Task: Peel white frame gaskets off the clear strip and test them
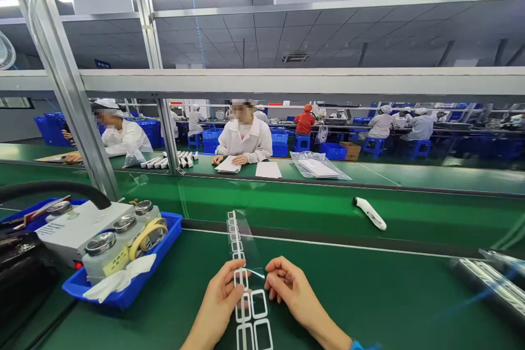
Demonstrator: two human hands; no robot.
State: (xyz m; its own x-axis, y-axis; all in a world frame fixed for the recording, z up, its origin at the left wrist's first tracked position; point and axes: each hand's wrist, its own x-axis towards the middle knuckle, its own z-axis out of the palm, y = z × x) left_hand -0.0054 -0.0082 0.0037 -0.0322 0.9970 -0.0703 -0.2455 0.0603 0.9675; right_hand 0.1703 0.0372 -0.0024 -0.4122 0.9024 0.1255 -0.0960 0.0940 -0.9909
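Note:
My left hand [223,301] is closed on a long clear plastic strip carrying white rectangular frame stickers [259,304], thumb on top and fingers along its left edge. The strip runs away from me toward the far edge of the bench. Two columns of frames show at its near end; farther off, frames sit only on the left side, with bare film [248,235] to the right. Beside the strip's right edge, my right hand [293,292] has thumb and index fingertips pinched together. Whatever lies between those fingertips is hidden.
A blue tray [174,224] at left holds metal-capped bottles, a yellow tape roll and a white box. A white handheld device [369,214] lies beyond the bench edge. White strips [498,284] are stacked at right. Across the line, a co-worker [245,139] handles white sheets.

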